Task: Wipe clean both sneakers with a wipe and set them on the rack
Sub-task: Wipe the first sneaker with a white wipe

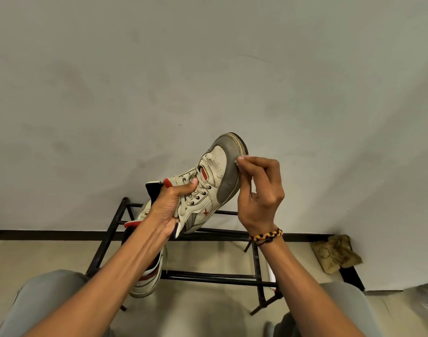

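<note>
Grey trouser knees at the bottom edge, then two bare forearms reaching forward over a black metal rack point(208, 276) on the floor. Second sneaker point(146, 280) resting at the rack's left end, partly hidden behind the left forearm, apparently leaning on the lower bars. Above the rack, first sneaker point(209, 188) held in the air, toe raised toward the wall. Left hand point(170, 210) curled tight round the laced midfoot, thumb across the laces. Right hand point(259, 190) at the toe cap's edge, fingertips pressed together on a tiny pale scrap, probably the wipe point(239, 159), too small to confirm. Best wiped with short strokes along the grey toe cap and sole rim, steadying firmly with the left, turning the shoe to reach each side. Beyond, a crumpled cloth point(337, 254) by the wall.
</note>
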